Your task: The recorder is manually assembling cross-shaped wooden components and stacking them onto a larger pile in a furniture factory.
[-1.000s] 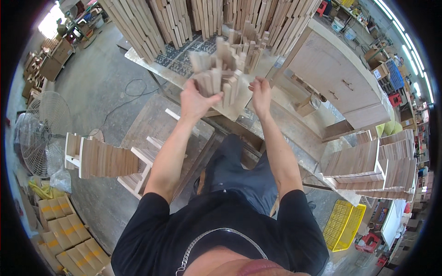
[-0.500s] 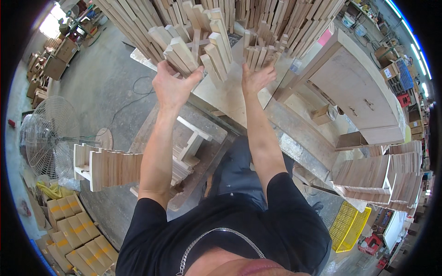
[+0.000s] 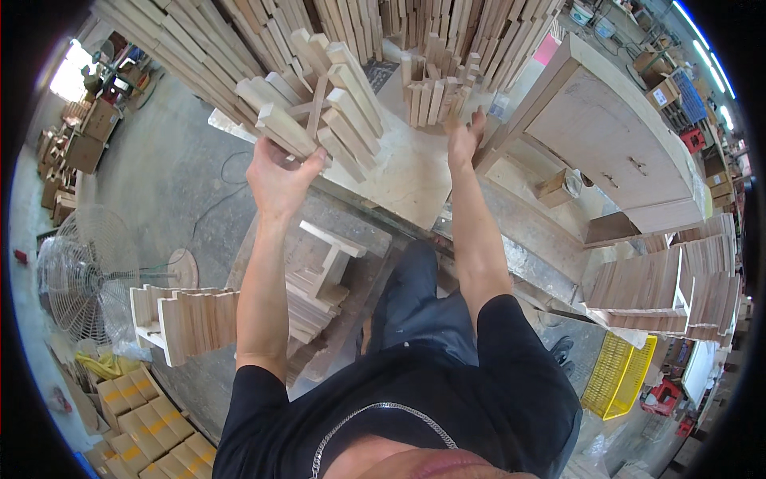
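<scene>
My left hand (image 3: 279, 180) grips the near end of a pale square wooden bar (image 3: 286, 131), thumb on one side and fingers on the other. Alongside stands a row of similar bars (image 3: 351, 120) on the worktable (image 3: 408, 177), with a thin crosspiece among them. Close to a cluster of shorter wooden sticks (image 3: 431, 100), my right hand (image 3: 463, 142) is raised with its fingers stretched out. Those fingertips are somewhat blurred, and I make out nothing held in them.
Tall stacks of wooden strips (image 3: 343, 28) line the table's back. On the right is a wooden machine housing (image 3: 614, 136) beside stacked slats (image 3: 638, 283). A wire-caged fan (image 3: 92, 271), more slats (image 3: 203, 319) and cartons (image 3: 152, 423) stand left. A yellow crate (image 3: 616, 375) sits lower right.
My right hand has moved right, away from the short sticks' front. My left hand stays at the bar's end. The whole view has shifted slightly.
</scene>
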The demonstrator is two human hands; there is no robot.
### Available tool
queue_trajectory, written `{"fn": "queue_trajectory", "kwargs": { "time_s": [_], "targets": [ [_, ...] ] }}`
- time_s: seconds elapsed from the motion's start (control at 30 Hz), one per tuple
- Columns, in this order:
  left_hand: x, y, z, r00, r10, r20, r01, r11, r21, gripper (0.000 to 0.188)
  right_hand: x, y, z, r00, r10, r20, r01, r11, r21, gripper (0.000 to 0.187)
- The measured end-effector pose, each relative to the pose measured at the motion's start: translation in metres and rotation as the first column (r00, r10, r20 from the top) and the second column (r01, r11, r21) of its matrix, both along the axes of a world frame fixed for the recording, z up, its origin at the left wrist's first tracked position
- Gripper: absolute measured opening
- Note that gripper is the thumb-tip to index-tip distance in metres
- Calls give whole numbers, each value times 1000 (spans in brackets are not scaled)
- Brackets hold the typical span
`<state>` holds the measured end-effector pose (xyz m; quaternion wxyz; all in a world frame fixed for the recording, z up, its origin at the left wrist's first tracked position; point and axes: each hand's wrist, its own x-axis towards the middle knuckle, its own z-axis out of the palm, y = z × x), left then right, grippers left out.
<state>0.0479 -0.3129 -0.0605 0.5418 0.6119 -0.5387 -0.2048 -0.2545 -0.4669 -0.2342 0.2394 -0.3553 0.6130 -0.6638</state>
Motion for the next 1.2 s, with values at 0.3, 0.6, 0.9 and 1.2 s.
{"fn": "queue_trajectory", "kwargs": {
  "time_s": [0.3, 0.6, 0.9, 1.2],
  "targets": [
    [0, -12, -9, 983, -155, -98, 153, 988, -30, 64, -7, -58, -4, 786, 262, 560, -162, 961, -223, 76],
    [15, -37, -15, 991, -121, -58, 121, 993, -8, 67, 6, -36, -9, 993, 64, 98, -68, 997, 45, 59],
    [21, -81, 37, 990, -141, 14, 141, 988, -59, 54, 1, 20, 10, 933, 360, -6, -359, 929, -95, 93],
    [23, -134, 61, 967, -235, 97, 242, 968, -60, 44, -9, 27, 24, 872, 269, -409, -251, 963, 100, 107]
  ]
}}
